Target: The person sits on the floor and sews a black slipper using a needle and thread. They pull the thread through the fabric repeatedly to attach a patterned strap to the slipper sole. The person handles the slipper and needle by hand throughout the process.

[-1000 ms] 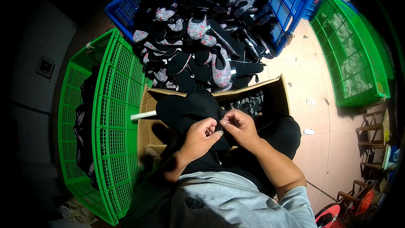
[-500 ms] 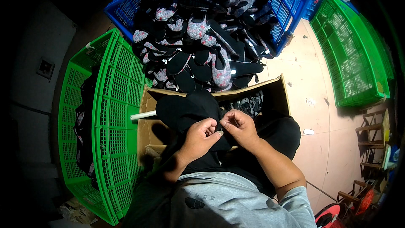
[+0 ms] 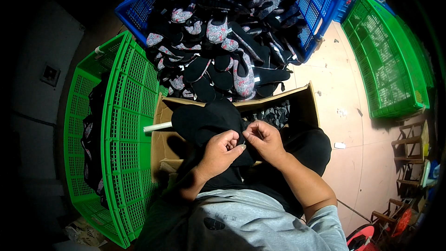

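Note:
Close together over my lap, my left hand (image 3: 222,152) and my right hand (image 3: 263,140) both have their fingers pinched. Whatever lies between the fingertips is too small to make out. Dark cloth of my trousers (image 3: 195,122) lies under and around the hands. Just beyond, an open cardboard box (image 3: 306,100) holds crumpled dark material (image 3: 276,114). A pale tube (image 3: 158,127) sticks out at the left of my knee. A heap of black slippers with floral patterned uppers (image 3: 243,76) rises past the box.
Behind the heap stands a blue plastic crate (image 3: 320,7), tipped toward me. A green crate (image 3: 123,148) with dark items inside stands close on my left. More green crates (image 3: 378,60) stand at the far right, and wooden stools (image 3: 411,146) at the right edge. A small white object (image 3: 339,145) lies on the floor.

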Demonstrator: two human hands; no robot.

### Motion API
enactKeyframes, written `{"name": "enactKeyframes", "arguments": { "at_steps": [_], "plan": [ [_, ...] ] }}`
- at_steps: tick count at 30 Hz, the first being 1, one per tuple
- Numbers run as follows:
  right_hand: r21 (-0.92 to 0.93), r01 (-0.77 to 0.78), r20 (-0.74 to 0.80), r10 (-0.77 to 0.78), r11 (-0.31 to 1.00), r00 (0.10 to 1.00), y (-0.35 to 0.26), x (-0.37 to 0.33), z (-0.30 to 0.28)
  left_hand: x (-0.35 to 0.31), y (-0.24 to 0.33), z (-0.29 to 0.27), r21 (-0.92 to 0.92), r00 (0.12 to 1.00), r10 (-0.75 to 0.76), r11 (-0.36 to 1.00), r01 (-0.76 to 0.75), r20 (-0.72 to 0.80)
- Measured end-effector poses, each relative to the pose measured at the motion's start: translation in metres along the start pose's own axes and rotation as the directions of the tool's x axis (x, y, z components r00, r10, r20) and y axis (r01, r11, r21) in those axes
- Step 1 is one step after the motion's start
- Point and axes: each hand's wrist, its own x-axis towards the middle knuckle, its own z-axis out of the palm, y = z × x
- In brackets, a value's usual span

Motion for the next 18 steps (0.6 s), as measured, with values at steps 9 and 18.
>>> {"name": "enactKeyframes", "arguments": {
  "at_steps": [9, 18],
  "plan": [
    [0.013, -0.042, 0.03, 0.042, 0.999, 0.999, -0.005, -0.0009, 0.0003, 0.0002, 0.0011, -0.0001, 0.001, 1.0, -0.003, 1.0, 0.003, 0.001],
    [-0.007, -0.071, 0.029, 0.071, 0.997, 0.997, -0.0009, -0.0002, -0.002, 0.0003, -0.0018, 0.0013, -0.008, 1.0, 0.016, 1.0, -0.016, -0.013]
  ]
}}
